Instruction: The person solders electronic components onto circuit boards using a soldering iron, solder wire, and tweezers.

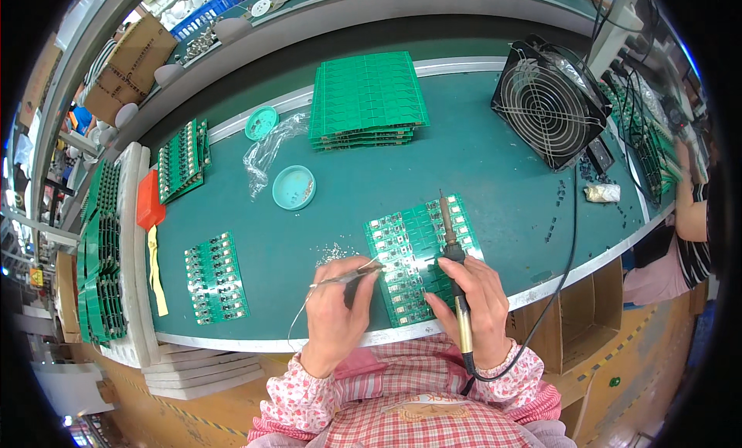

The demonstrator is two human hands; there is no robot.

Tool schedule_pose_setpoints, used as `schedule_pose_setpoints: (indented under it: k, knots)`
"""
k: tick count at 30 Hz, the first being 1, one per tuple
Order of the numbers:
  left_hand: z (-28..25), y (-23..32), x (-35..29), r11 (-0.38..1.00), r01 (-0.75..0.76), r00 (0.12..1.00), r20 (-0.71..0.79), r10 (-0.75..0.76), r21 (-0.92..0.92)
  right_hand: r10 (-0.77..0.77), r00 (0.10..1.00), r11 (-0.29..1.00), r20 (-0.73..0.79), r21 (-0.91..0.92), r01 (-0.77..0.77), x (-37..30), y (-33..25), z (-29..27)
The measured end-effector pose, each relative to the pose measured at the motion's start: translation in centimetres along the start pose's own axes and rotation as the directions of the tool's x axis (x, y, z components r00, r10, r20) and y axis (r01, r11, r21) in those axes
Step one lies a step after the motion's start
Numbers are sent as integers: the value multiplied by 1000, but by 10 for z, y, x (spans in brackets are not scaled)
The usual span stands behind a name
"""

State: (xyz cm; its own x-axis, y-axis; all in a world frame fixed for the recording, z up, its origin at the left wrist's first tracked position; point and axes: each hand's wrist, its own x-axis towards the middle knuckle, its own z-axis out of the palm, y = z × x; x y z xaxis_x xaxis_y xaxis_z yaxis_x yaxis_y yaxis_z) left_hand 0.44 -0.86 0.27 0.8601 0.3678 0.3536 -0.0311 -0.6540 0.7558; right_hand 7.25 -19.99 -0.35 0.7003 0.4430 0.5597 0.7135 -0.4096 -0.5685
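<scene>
A green circuit board panel (pixel 410 274), lined with rows of small components, lies at the bench's front edge between my hands. My left hand (pixel 338 313) is closed in a pinch on metal tweezers (pixel 340 279), their tips at the panel's left side. A thin silvery wire (pixel 297 318), probably solder, curves down past that hand. My right hand (pixel 481 301) grips a soldering iron (pixel 462 313); its tip points away from me over the panel's far right part. Small pale parts (pixel 332 252) are scattered just beyond my left hand.
A smaller board panel (pixel 215 279) lies left. Tall board stack (pixel 367 96) and teal dishes (pixel 294 188) stand behind. A black fan (pixel 545 104) stands far right; the iron's cord (pixel 573 224) crosses the front edge. Boards on foam (pixel 135 293) line the left. Another person's arm (pixel 690 193) shows right.
</scene>
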Motion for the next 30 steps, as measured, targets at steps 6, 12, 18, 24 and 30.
schedule_pose_setpoints:
  k: [6,12,18,24,30]
  knots:
    - [1,-3,7,999,-10,999,32,9,45,10,1000,1000,11,15,-11,-1,2,1]
    - [2,-4,9,993,-69,997,49,65,95,17,1000,1000,15,16,-18,-2,2,0]
    - [2,-4,10,990,-92,994,60,86,105,15,1000,999,-1,28,-15,0,1,0]
    - [1,-5,10,990,-88,995,58,82,113,11,1000,994,-22,107,-8,0,-1,-8]
    - [1,-3,11,992,-78,996,53,73,98,124,989,901,-86,428,-75,-13,-3,-8]
